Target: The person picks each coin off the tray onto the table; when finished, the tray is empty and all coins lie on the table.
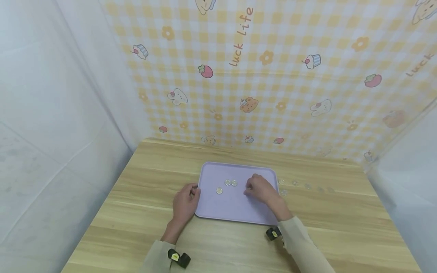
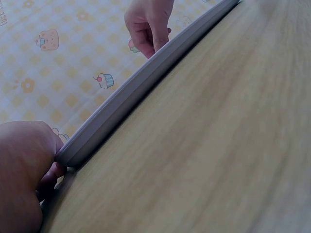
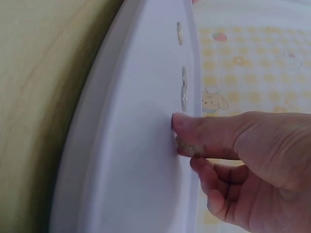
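A pale purple tray (image 1: 239, 212) lies on the wooden table, three silver coins on it: one coin (image 1: 219, 190) alone and two coins (image 1: 233, 183) side by side, edges close. My left hand (image 1: 185, 203) grips the tray's left edge, its fingers curled at the rim in the left wrist view. Over the tray's right half, my right hand (image 1: 261, 188) pinches another coin (image 3: 189, 147) between thumb and forefinger, low over the tray surface. The other fingers of that hand are curled in. In the head view the pinched coin is hidden by the hand.
Several more coins (image 1: 308, 186) are spread in a rough row on the table (image 1: 341, 223) to the right of the tray. A yellow checked cloth (image 1: 259, 83) hangs behind the table, and white sheets (image 1: 68, 113) hang at the sides.
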A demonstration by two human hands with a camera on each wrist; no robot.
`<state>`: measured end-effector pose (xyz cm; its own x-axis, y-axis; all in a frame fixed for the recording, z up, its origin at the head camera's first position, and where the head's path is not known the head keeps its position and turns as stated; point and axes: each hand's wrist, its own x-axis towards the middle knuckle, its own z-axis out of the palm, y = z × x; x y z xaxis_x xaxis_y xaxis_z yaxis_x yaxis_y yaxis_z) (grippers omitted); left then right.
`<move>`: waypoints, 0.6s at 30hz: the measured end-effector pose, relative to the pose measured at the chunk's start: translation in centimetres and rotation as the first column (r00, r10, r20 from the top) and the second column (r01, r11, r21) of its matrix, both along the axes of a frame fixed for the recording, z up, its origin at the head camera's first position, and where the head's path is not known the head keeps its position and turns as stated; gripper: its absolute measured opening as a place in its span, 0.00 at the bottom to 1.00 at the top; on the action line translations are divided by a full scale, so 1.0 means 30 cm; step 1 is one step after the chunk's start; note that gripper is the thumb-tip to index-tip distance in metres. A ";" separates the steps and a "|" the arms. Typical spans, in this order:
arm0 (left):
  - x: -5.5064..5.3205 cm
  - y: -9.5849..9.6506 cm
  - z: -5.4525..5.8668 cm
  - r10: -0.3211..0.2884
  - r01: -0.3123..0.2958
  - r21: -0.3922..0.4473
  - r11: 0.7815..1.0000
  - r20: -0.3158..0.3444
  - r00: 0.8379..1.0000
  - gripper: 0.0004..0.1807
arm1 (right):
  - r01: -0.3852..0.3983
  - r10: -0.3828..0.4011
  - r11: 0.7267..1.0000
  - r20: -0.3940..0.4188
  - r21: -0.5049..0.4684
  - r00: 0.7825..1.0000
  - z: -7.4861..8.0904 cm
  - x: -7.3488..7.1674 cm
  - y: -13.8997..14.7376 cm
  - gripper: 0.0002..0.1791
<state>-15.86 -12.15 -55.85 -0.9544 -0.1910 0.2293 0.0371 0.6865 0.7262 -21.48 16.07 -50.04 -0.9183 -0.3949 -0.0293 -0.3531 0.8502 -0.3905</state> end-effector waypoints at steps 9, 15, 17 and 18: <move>0.004 0.000 0.005 -0.001 0.001 0.002 1.000 0.017 1.000 0.13 | 0.008 -0.002 0.998 -0.098 0.058 0.995 0.002 0.038 -0.018 0.02; 0.003 -0.001 0.004 0.000 0.000 -0.001 1.000 0.006 1.000 0.13 | 0.033 -0.031 0.999 -0.094 0.013 0.995 -0.029 0.039 0.005 0.06; 0.003 -0.001 0.004 0.002 -0.002 -0.005 1.000 0.003 1.000 0.13 | 0.040 -0.042 0.999 -0.106 -0.012 0.994 -0.038 0.043 0.013 0.07; 0.003 -0.001 0.005 0.003 -0.003 -0.003 1.000 0.002 1.000 0.13 | 0.045 -0.048 0.999 -0.118 -0.024 0.992 -0.042 0.045 0.017 0.07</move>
<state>-15.76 -12.19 -55.69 -0.9544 -0.1931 0.2278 0.0334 0.6890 0.7240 -20.12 16.59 -51.30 -0.9321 -0.3512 0.0890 -0.3585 0.8587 -0.3663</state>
